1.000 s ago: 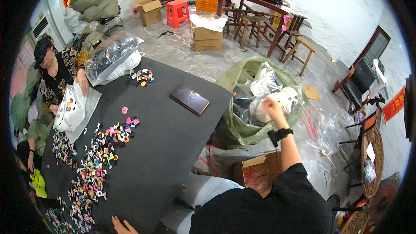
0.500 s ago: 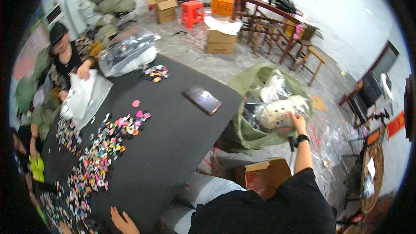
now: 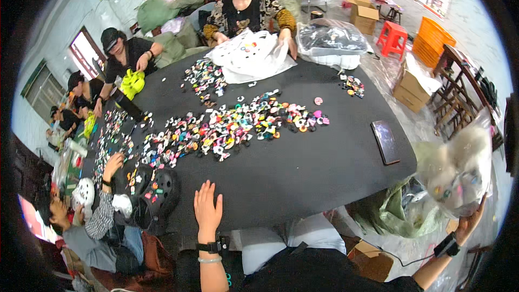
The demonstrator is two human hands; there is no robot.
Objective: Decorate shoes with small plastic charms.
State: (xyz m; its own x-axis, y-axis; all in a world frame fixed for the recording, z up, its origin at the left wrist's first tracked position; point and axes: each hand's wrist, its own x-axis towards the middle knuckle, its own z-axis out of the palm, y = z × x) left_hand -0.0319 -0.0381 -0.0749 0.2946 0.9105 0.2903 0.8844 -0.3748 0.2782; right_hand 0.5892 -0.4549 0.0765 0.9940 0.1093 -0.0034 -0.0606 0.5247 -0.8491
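My left hand (image 3: 207,208) lies flat near the front edge of the black table (image 3: 270,184), fingers extended, holding nothing. Out to the right, my right hand (image 3: 469,224) grips the lower part of a clear plastic bag of clogs (image 3: 459,178). The clogs look cream, with colourful charms showing through the plastic. This bag is raised above the large green woven sack (image 3: 386,211), which stands open beside the table with more plastic-wrapped items inside. A phone (image 3: 385,142) rests on the tabletop at the right. Beyond my left hand spreads a long heap of small colourful shoe charms (image 3: 227,130).
Across the table a person handles a white clog in a plastic bag (image 3: 251,57). At the left, several people work with clogs, some yellow-green (image 3: 132,83). Black clogs (image 3: 159,194) sit left of my hand. Cardboard boxes (image 3: 415,89) and a red stool (image 3: 392,38) stand on the floor.
My right hand has lifted the bagged clogs up out of the green sack. The view has swung left. My left hand stays open on the table.
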